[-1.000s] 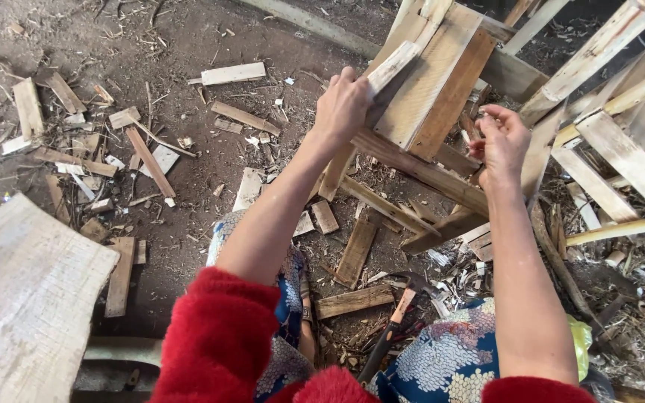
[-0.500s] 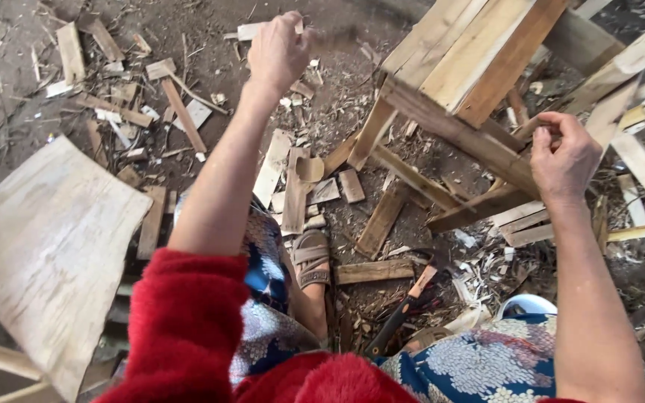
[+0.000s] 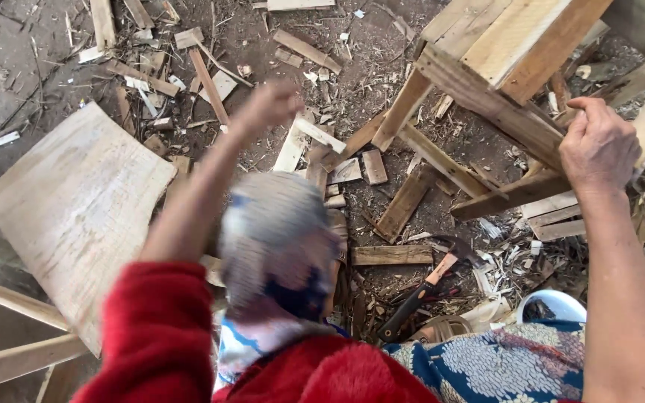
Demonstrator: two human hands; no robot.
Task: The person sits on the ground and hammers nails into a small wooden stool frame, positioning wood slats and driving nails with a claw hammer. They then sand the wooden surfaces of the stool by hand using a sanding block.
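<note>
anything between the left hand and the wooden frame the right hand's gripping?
Nothing visible does. The left hand is raised and blurred over scrap-strewn ground, apart from the wooden frame. The right hand grips a frame slat.

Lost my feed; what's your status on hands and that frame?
Right hand grips wooden frame. Left hand raised, blurred, grip unclear. Hammer on ground amid scraps.
</note>
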